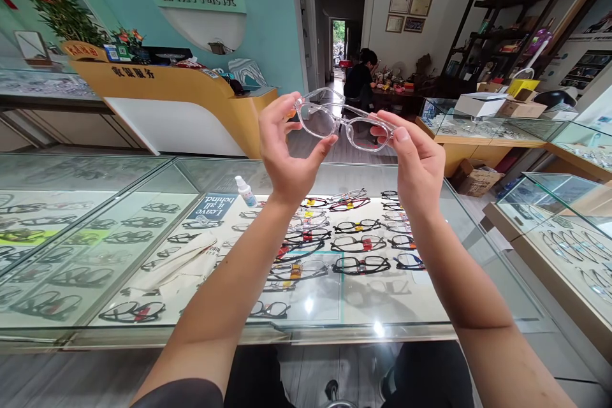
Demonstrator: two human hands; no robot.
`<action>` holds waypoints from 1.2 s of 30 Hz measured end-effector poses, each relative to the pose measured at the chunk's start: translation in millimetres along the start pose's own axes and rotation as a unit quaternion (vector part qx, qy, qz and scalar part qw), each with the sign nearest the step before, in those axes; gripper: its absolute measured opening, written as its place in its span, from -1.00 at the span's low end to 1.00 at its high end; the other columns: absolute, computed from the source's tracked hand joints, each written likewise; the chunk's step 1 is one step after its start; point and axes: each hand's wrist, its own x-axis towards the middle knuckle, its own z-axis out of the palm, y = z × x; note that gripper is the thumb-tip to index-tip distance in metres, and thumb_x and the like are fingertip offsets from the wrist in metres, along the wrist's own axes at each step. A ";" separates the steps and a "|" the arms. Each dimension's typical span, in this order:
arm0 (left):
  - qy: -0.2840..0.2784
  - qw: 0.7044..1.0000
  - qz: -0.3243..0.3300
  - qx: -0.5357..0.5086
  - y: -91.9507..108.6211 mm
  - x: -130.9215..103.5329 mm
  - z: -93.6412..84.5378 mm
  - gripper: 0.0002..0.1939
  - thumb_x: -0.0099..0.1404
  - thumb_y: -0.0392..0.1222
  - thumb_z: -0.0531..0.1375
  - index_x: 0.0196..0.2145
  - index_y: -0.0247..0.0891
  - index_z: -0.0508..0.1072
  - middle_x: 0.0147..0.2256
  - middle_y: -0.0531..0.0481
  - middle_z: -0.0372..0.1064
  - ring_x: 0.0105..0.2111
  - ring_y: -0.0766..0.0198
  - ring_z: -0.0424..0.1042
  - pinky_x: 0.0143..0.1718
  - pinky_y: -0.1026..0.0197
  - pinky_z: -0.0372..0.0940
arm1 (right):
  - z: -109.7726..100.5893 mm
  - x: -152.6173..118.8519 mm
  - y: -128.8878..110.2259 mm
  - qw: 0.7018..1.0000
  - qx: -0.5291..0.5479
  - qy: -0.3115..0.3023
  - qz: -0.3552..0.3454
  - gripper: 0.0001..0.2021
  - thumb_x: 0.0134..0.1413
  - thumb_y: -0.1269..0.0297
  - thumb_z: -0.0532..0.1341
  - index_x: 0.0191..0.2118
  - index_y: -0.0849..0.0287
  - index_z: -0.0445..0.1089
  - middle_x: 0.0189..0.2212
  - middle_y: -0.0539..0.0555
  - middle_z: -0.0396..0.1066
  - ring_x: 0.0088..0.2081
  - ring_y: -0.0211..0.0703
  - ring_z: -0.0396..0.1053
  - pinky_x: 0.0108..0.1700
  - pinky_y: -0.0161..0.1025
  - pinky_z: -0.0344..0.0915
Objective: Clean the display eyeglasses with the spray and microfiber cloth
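Clear-framed eyeglasses (338,122) are raised above the glass counter, their temples unfolded and pointing away from me. My left hand (287,143) grips the left end of the frame near the hinge, thumb below the lens. At the right end, my right hand (415,153) pinches the frame corner between thumb and fingers. Beneath my hands, rows of eyeglasses (357,225) show in the glass display case (315,330). A small white spray bottle (245,191) stands left of my left forearm, and a pale cloth (191,261) lies nearer me.
More glass cases stand at the left and at the right (568,248). Beyond the counter is a yellow and white reception desk (191,108). A person in dark clothing (358,80) sits at a table at the back. Boxes (479,104) sit on the far right case.
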 end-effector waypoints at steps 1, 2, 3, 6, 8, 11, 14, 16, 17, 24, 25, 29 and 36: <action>0.001 1.000 0.004 -0.006 -1.3 0.3 -0.2 -0.15 0.35 0.47 0.31 0.41 0.16 0.14 0.36 -0.20 0.29 0.34 -0.16 0.41 0.11 -0.17 0.47 | 0.5 0.0 -1.1 1.000 0.005 -0.002 0.005 -0.63 0.51 -0.08 0.18 0.18 -0.17 0.64 0.16 0.02 0.66 0.17 0.07 0.63 0.31 0.22 0.54; 0.003 1.000 0.008 -0.013 -2.4 0.5 -0.3 -0.16 0.34 0.47 0.31 0.40 0.16 0.15 0.35 -0.20 0.29 0.33 -0.16 0.41 0.11 -0.17 0.47 | 1.0 -0.1 -2.1 1.000 0.011 -0.002 0.011 -0.64 0.50 -0.08 0.19 0.16 -0.16 0.65 0.15 0.02 0.66 0.14 0.06 0.64 0.30 0.21 0.55; 0.004 1.000 0.011 -0.018 -3.5 0.7 -0.4 -0.16 0.34 0.47 0.32 0.40 0.16 0.16 0.35 -0.19 0.29 0.33 -0.16 0.41 0.11 -0.17 0.47 | 1.4 -0.2 -2.8 1.000 0.018 -0.003 0.017 -0.65 0.49 -0.09 0.21 0.15 -0.16 0.66 0.14 0.01 0.66 0.12 0.05 0.64 0.29 0.20 0.55; 0.004 1.000 0.014 -0.024 -6.4 2.2 -1.1 -0.15 0.32 0.46 0.34 0.39 0.15 0.18 0.34 -0.19 0.29 0.35 -0.18 0.40 0.13 -0.18 0.47 | 0.2 0.7 -3.0 0.999 0.036 -0.010 0.035 -0.65 0.47 -0.10 0.23 0.12 -0.16 0.66 0.10 0.01 0.67 0.06 0.03 0.64 0.27 0.19 0.55; -0.001 1.000 0.019 -0.024 -7.7 4.1 -2.6 -0.15 0.31 0.45 0.36 0.38 0.14 0.19 0.33 -0.20 0.30 0.36 -0.19 0.39 0.14 -0.19 0.48 | -3.7 3.0 -1.8 0.998 0.045 -0.024 0.046 -0.67 0.45 -0.07 0.24 0.10 -0.14 0.67 0.07 0.02 0.67 0.05 0.03 0.64 0.28 0.19 0.54; -0.034 0.998 0.036 -0.027 -5.5 8.5 -7.1 -0.15 0.29 0.44 0.39 0.37 0.13 0.24 0.28 -0.19 0.35 0.34 -0.17 0.41 0.13 -0.17 0.50 | -13.9 9.0 -0.5 0.998 0.031 -0.035 0.047 -0.72 0.41 -0.01 0.27 0.03 -0.10 0.67 0.02 0.03 0.68 0.09 0.03 0.61 0.28 0.16 0.52; -0.092 0.993 0.076 -0.012 4.4 12.8 -12.6 -0.17 0.26 0.38 0.45 0.34 0.08 0.31 0.24 -0.19 0.43 0.28 -0.14 0.47 0.12 -0.13 0.52 | -25.5 14.8 -2.8 0.997 -0.036 -0.060 0.030 -0.78 0.38 0.02 0.32 -0.02 -0.07 0.66 0.02 0.04 0.66 0.11 0.00 0.59 0.27 0.10 0.49; -0.121 0.987 0.103 0.007 13.6 14.7 -15.1 -0.19 0.28 0.34 0.46 0.33 0.03 0.35 0.22 -0.20 0.48 0.26 -0.12 0.49 0.19 -0.16 0.51 | -30.6 16.8 -5.6 0.990 -0.096 -0.101 0.015 -0.83 0.34 0.06 0.38 -0.07 -0.06 0.66 0.01 0.05 0.65 0.13 0.00 0.58 0.29 0.09 0.45; -0.130 0.985 0.112 0.015 18.1 15.3 -15.9 -0.21 0.29 0.33 0.46 0.32 0.00 0.35 0.21 -0.20 0.49 0.27 -0.12 0.50 0.24 -0.19 0.49 | -31.9 17.1 -6.8 0.985 -0.122 -0.119 0.008 -0.85 0.32 0.07 0.41 -0.09 -0.05 0.65 0.00 0.06 0.65 0.13 0.01 0.57 0.29 0.09 0.44; -0.182 0.979 0.082 0.042 34.0 16.6 -18.1 -0.28 0.31 0.36 0.43 0.24 -0.09 0.45 0.19 -0.21 0.53 0.27 -0.14 0.51 0.32 -0.24 0.46 | -30.6 16.3 -2.2 0.972 -0.166 -0.165 -0.003 -0.85 0.36 0.07 0.40 -0.19 -0.01 0.67 -0.04 0.10 0.65 0.03 0.00 0.56 0.19 0.09 0.48; -0.184 0.979 0.081 0.040 35.2 16.6 -18.4 -0.30 0.32 0.34 0.43 0.23 -0.09 0.45 0.18 -0.21 0.53 0.26 -0.13 0.52 0.29 -0.23 0.48 | -31.1 16.5 -0.6 0.972 -0.167 -0.168 -0.003 -0.85 0.35 0.08 0.41 -0.19 -0.01 0.68 -0.04 0.10 0.65 0.03 0.00 0.56 0.19 0.09 0.48; -0.181 0.980 0.075 -0.017 41.9 14.5 -17.8 -0.37 0.37 0.16 0.45 0.27 -0.06 0.44 0.18 -0.20 0.52 0.21 -0.05 0.54 0.12 -0.09 0.58 | -34.1 17.9 3.0 0.973 -0.152 -0.172 0.012 -0.87 0.33 0.11 0.43 -0.19 0.00 0.70 -0.03 0.11 0.65 0.04 -0.02 0.57 0.19 0.07 0.47; -0.208 0.969 -0.045 -0.128 48.1 8.9 -13.0 -0.28 0.36 0.20 0.45 0.36 0.05 0.36 0.27 -0.21 0.39 0.13 -0.03 0.63 0.07 -0.04 0.62 | -34.9 19.2 5.1 0.972 -0.017 -0.193 0.130 -0.78 0.23 -0.02 0.50 -0.21 0.01 0.71 0.06 0.12 0.66 0.08 -0.02 0.59 0.25 0.09 0.49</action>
